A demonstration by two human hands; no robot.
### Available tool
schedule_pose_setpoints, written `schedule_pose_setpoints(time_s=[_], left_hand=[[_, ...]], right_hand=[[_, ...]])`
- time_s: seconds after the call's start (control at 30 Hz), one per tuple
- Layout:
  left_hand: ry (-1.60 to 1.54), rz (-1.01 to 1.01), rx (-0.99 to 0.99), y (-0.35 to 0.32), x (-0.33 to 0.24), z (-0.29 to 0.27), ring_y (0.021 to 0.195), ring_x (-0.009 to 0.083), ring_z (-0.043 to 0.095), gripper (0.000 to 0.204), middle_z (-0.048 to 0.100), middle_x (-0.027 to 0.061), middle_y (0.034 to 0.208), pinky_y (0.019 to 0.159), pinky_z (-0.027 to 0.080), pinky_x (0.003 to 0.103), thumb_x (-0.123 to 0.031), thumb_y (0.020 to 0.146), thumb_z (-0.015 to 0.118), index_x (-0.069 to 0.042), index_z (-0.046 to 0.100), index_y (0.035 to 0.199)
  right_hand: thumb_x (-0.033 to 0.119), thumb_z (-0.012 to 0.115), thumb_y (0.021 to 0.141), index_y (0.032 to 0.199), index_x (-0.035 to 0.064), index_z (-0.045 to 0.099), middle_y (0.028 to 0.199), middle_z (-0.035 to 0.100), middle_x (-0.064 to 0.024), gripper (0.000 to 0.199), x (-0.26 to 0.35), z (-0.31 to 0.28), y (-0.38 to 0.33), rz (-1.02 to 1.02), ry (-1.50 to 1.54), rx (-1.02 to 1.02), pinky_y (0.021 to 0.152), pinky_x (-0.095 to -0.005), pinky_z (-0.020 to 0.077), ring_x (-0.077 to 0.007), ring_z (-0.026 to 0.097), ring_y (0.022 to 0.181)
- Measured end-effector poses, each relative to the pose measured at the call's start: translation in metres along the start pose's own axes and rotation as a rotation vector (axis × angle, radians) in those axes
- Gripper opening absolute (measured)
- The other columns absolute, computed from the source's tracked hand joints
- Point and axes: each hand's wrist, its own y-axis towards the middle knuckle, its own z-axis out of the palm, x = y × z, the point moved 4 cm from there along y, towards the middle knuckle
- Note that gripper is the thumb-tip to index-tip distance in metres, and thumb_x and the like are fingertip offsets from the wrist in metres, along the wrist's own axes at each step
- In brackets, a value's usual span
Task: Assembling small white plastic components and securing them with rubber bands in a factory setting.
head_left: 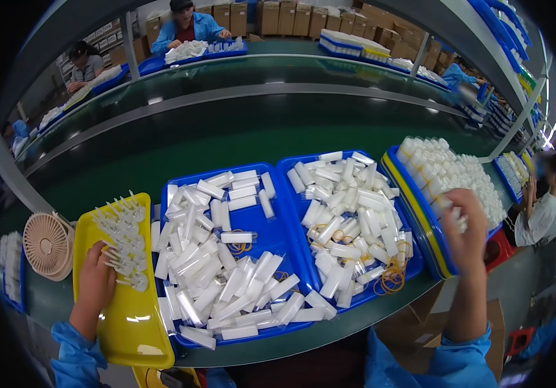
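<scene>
- Blue sleeves come in from the lower edge, both of the person's own arms.
- Left hand (94,284) rests on the yellow tray (132,330) at the desk's (226,139) front-left; fingers are curled at the row of small clear pump parts (123,242), touching the nearest ones. Cannot tell if it really grips one.
- Right hand (465,226) is raised over the far-right blue tray (420,216), which is full of small white caps (449,171); fingers are bent and closed around a few white caps.
- Btw. the two hands sit 2 more blue trays: left-centre tray (278,236) w/ white flat packets in clear wrap (220,278), right-centre tray (291,174) w/ the same packets and some rubber bands (391,281).
- Small beige fan (46,246) stands just left of the yellow tray.
- Other workers in blue coats sit at the far side of the green desk, w/ cardboard boxes (291,16) behind.
</scene>
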Motion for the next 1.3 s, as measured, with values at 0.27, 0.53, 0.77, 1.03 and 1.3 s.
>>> schedule_pose_setpoints(time_s=[0.27, 0.53, 0.77, 1.03, 1.3], left_hand=[[-0.536, -0.197, -0.122, 0.018, 0.059, 0.04, 0.078, 0.0252, 0.052, 0.02, 0.051, 0.0134, 0.088, 0.072, 0.043, 0.029, -0.003, 0.077, 0.044, 0.001, 0.049, 0.096], [-0.032, 0.338, -0.072, 0.014, 0.023, 0.004, 0.093, 0.0314, 0.056, 0.02, 0.056, 0.0166, 0.104, 0.08, 0.045, 0.036, -0.002, 0.079, 0.061, -0.001, 0.063, 0.099], [-0.382, 0.187, -0.024, 0.034, 0.009, 0.008, 0.09, 0.0401, 0.044, 0.034, 0.047, 0.0202, 0.091, 0.081, 0.038, 0.042, -0.003, 0.058, 0.056, 0.001, 0.048, 0.091], [-0.278, 0.204, -0.103, 0.035, 0.01, 0.005, 0.094, 0.0387, 0.045, 0.03, 0.051, 0.0191, 0.094, 0.085, 0.037, 0.043, -0.002, 0.061, 0.058, 0.0, 0.052, 0.09], [-0.418, 0.11, -0.148, 0.019, 0.006, -0.012, 0.079, 0.0306, 0.054, 0.024, 0.052, 0.0135, 0.086, 0.072, 0.045, 0.036, 0.006, 0.059, 0.063, -0.001, 0.053, 0.081]], right_hand=[[0.01, 0.063, 0.065, 0.096, 0.0062, 0.062, 0.093, 0.061, -0.0111, 0.031, 0.043, 0.184, 0.029, -0.389, -0.01, 0.6, 0.079, -0.0409, 0.0459, -0.0286, 0.058, 0.092], [0.016, 0.065, 0.07, 0.086, 0.01, 0.068, 0.086, 0.065, -0.0079, 0.018, 0.049, 0.23, 0.04, -0.391, -0.331, 0.954, 0.075, -0.0384, 0.0459, -0.0239, 0.062, 0.088], [0.013, 0.064, 0.07, 0.087, 0.0126, 0.067, 0.087, 0.065, -0.0051, 0.018, 0.045, 0.223, 0.041, -0.45, -0.348, 0.997, 0.075, -0.0409, 0.0453, -0.0237, 0.061, 0.089], [0.014, 0.063, 0.071, 0.09, 0.0104, 0.064, 0.089, 0.062, -0.0101, 0.019, 0.038, 0.212, 0.059, -0.54, -0.198, 0.883, 0.072, -0.0409, 0.048, -0.0296, 0.06, 0.086], [0.022, 0.061, 0.084, 0.096, 0.0019, 0.054, 0.091, 0.058, -0.0179, 0.025, 0.074, 0.109, 0.027, -0.179, 0.436, 0.543, 0.069, -0.0391, 0.0494, -0.0352, 0.059, 0.083]])
